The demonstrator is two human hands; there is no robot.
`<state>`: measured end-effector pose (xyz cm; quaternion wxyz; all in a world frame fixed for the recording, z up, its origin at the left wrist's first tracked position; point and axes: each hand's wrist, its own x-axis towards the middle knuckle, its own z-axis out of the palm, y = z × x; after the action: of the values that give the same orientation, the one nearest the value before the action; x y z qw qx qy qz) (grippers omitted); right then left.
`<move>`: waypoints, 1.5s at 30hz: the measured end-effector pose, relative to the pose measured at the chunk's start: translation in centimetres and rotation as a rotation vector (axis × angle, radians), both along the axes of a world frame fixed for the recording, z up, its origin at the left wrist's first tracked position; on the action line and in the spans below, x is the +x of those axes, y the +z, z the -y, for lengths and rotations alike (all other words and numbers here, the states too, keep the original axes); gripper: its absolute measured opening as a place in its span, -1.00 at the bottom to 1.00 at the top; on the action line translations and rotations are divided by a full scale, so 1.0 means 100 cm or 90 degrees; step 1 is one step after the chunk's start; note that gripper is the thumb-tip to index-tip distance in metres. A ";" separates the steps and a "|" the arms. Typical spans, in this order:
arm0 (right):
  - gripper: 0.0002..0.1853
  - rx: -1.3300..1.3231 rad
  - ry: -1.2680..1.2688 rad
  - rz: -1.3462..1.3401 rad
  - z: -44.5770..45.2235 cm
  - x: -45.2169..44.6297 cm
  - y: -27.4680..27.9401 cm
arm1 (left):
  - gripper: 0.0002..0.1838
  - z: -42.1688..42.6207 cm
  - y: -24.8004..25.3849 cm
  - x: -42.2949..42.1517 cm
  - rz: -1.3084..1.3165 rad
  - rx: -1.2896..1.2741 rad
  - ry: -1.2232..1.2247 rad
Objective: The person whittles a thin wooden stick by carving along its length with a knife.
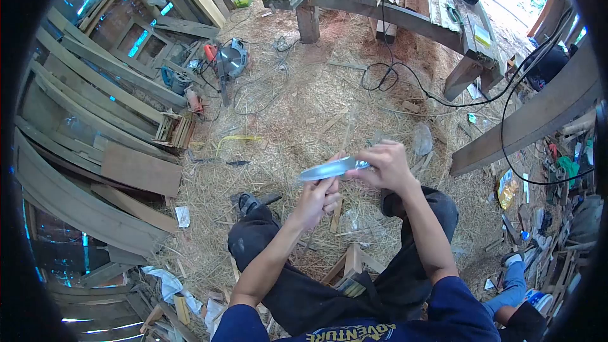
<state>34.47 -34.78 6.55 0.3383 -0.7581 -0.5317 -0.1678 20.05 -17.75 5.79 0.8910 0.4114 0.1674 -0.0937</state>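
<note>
In front of me, above the floor, is a flat silvery disc (324, 170) that looks like a roll of tape. My left hand (313, 201) grips it from below, its fingers curled and the thumb side against the rim. At the disc's right end, my right hand (387, 166) pinches a shiny piece that seems to join it. What lies under the right fingertips is hidden. Both forearms reach forward over my bent knees in dark trousers (335, 304).
Wood shavings cover the floor (304, 101). A circular saw (230, 58) and other power tools lie at the upper left, near leaning planks (95, 76). A workbench (392, 9) stands ahead, with black cables (437, 100) trailing right. Another person's leg (510, 286) shows at lower right.
</note>
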 end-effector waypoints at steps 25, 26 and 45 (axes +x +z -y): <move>-0.70 0.022 0.069 -0.128 -0.010 -0.006 -0.007 | -0.45 -0.013 -0.013 -0.007 0.015 -0.035 -0.017; -0.70 0.042 0.024 -0.154 -0.006 -0.002 -0.008 | -0.47 -0.011 -0.012 -0.011 0.023 -0.031 -0.022; -0.68 -0.124 -0.208 -0.331 0.023 0.002 -0.001 | -0.82 -0.024 -0.022 0.007 0.245 0.937 0.013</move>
<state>34.65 -37.13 6.42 0.3573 -0.8796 -0.3124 0.0313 20.71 -15.40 3.54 0.4012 0.9070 0.0318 0.1238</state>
